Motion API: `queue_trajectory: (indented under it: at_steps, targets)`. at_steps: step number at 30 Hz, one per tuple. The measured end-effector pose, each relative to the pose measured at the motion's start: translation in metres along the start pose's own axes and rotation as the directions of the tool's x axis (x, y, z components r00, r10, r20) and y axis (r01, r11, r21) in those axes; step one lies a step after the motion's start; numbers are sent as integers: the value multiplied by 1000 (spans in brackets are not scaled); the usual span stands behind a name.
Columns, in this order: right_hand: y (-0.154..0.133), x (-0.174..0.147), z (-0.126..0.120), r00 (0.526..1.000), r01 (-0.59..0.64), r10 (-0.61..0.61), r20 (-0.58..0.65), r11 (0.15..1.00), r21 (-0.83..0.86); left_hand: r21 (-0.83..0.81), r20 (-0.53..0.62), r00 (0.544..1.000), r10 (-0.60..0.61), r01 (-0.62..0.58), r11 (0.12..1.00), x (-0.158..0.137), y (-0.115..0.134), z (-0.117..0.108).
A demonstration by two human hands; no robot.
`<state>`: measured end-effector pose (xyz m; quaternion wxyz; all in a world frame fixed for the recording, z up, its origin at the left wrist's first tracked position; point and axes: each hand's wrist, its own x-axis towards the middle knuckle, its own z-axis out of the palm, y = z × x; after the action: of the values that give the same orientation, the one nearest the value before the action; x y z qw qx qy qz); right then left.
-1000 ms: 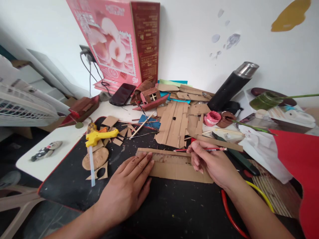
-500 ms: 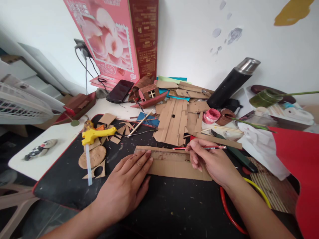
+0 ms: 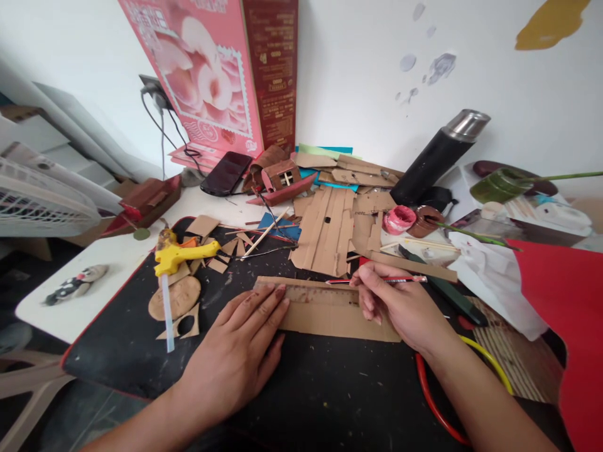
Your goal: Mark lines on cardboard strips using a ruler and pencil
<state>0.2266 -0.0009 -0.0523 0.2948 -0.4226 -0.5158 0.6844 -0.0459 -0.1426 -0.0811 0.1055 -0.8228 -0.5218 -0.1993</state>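
Note:
A strip of brown cardboard [image 3: 339,321] lies on the black mat in front of me, with a clear ruler [image 3: 311,294] along its far part. My left hand [image 3: 245,339] rests flat, fingers stretched out, over the left end of the ruler and the cardboard. In my right hand [image 3: 391,298] is a red and black pencil [image 3: 342,282], pinched between thumb and fingers. Its sharpened tip points left, close to the ruler's far edge; whether it touches the cardboard I cannot tell. The right fingers hide the ruler's right end.
A yellow glue gun [image 3: 186,256] sits at left among cardboard scraps. Behind are larger cardboard pieces [image 3: 325,229] and a small model boat [image 3: 282,182]. A black thermos [image 3: 438,154], a pink paint jar [image 3: 399,220] and a green utility knife [image 3: 447,292] stand or lie at right.

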Motion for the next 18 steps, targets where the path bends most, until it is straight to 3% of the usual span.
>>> queue_trajectory:
  at_steps: [18]
  targets:
    - [-2,-1,0,999,-33,33,-13,999,-9,-25,12,999,-29,30,999,1,2,0]
